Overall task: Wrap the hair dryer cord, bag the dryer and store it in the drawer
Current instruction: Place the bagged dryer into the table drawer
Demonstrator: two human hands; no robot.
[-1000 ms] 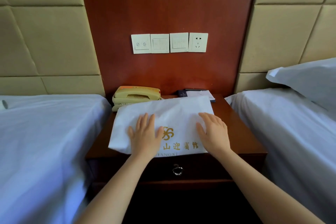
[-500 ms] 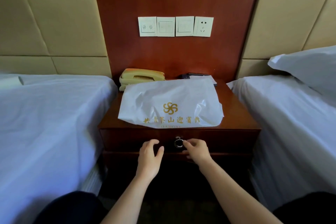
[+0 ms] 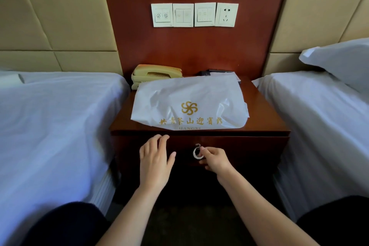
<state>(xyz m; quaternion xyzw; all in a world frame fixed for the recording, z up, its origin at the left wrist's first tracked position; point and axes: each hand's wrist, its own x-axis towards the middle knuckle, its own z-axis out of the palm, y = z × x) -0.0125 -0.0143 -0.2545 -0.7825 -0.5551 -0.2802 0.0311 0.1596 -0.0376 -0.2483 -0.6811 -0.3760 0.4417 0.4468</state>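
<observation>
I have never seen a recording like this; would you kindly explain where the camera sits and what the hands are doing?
No machine here: a person wears a camera on the head, looking down at their own bare hands. The left hand is open by the drawer front, holding nothing. The right hand pinches the ring pull; the drawer looks shut. On the nightstand lie a white printed bag and, behind it, a telephone.

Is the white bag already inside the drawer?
No, the white bag lies on the nightstand top; the right hand pinches the ring pull.
</observation>
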